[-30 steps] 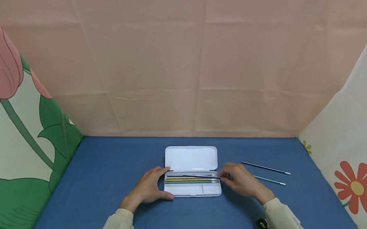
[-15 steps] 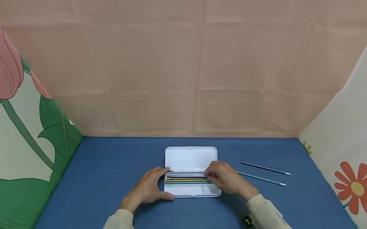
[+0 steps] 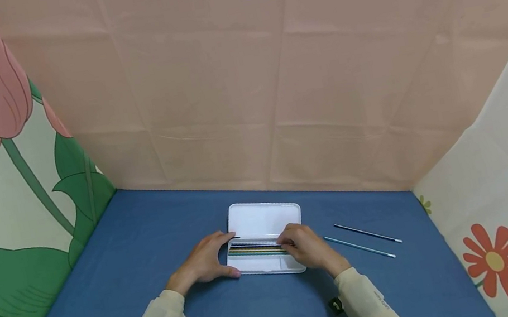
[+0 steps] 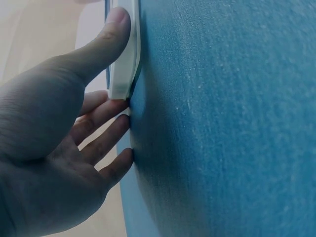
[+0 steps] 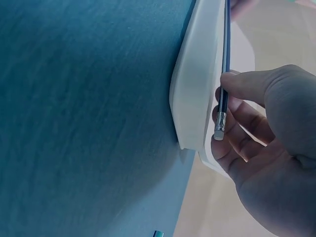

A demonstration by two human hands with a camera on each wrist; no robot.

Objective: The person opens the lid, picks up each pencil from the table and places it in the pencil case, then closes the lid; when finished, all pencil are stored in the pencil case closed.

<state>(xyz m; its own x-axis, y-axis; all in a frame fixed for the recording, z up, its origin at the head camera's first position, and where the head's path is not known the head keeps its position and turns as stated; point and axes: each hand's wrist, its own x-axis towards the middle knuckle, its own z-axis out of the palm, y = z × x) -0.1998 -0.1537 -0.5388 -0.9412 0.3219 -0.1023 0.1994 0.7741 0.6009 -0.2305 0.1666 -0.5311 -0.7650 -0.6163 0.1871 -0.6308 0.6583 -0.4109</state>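
A white pencil case (image 3: pixel 260 267) lies unfolded on the blue cloth, its lid (image 3: pixel 264 219) at the back. My left hand (image 3: pixel 207 257) holds its left end, thumb at the front side and fingers toward the back. In the left wrist view the thumb (image 4: pixel 111 42) presses the case wall. With thumb and fingertips, my right hand (image 3: pixel 306 245) pinches a dark pencil (image 5: pixel 222 111) near its white eraser, over the right part of the case. Several coloured pencils (image 3: pixel 252 250) lie lengthwise inside; their right ends are hidden behind the right hand.
To the right of the case, a dark pencil (image 3: pixel 368 232) and a teal pencil (image 3: pixel 361 246) lie on the blue cloth (image 3: pixel 261 316). Behind stands a beige fabric wall (image 3: pixel 243 98), with printed flower panels at both sides.
My right hand has moved left over the case with the dark pencil, which has come down along the other pencils. The left hand keeps its place on the case.
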